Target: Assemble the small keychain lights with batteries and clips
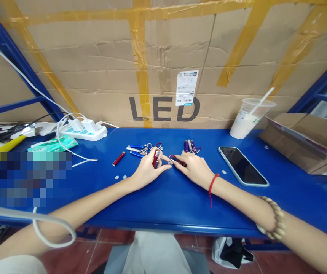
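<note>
In the head view, my left hand (147, 170) is closed around a small red metal tube (156, 157) that looks like a mini flashlight, upright against the fingers. Its thumb and forefinger meet a small ring (170, 162) in front of my right hand (195, 165). That hand pinches a red carabiner clip (173, 156) by the ring; part of the clip is hidden by fingers. Left of my left hand lies a loose red tube (119, 158). Several blue and silver tubes (136, 146) with key rings sit behind it. Purple and silver tubes (190, 145) lie behind my right hand.
On the blue table (157, 205), a phone (243, 166), a drink cup (242, 121) and an open cardboard box (303, 140) stand to the right. A power strip (87, 132) with white cables and a green packet (53, 144) is left. A large carton (103, 76) walls the back.
</note>
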Motion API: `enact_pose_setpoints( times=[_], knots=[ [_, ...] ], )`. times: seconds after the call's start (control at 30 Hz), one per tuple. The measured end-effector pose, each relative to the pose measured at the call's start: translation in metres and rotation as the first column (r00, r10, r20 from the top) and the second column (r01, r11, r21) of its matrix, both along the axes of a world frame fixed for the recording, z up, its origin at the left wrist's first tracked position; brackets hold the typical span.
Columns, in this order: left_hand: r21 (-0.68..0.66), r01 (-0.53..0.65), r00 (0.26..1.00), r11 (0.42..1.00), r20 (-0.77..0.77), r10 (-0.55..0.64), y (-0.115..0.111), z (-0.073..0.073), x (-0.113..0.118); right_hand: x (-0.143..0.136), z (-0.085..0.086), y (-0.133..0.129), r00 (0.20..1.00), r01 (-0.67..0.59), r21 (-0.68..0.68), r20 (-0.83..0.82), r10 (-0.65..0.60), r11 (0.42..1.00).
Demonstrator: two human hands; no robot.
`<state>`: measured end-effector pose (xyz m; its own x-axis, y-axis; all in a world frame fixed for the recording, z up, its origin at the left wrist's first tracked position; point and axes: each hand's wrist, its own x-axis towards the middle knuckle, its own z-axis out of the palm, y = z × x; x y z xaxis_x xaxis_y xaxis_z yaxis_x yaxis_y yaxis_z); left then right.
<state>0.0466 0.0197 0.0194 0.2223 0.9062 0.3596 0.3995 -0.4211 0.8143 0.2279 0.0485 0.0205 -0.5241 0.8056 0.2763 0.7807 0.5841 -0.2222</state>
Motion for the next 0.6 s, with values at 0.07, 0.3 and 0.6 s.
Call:
enact_pose_setpoints(
  times=[0.07, 0.3, 0.6],
  knots=[
    [0.001, -0.002, 1.000, 1.000, 0.014, 0.002, 0.000, 0.001, 0.000, 0.001, -0.001, 0.001, 0.999, 0.007, 0.009, 0.031, -0.007, 1.000],
    [0.126, -0.035, 0.999, 0.991, -0.017, 0.038, -0.005, 0.002, 0.000, 0.002, -0.001, -0.002, 0.930, -0.133, 0.124, -0.327, 0.167, 0.983],
    [0.334, -0.043, 0.986, 0.942, -0.136, 0.094, -0.007, -0.003, -0.005, -0.001, 0.000, -0.010, 0.791, -0.213, 0.307, -0.503, 0.348, 0.928]
  ],
)
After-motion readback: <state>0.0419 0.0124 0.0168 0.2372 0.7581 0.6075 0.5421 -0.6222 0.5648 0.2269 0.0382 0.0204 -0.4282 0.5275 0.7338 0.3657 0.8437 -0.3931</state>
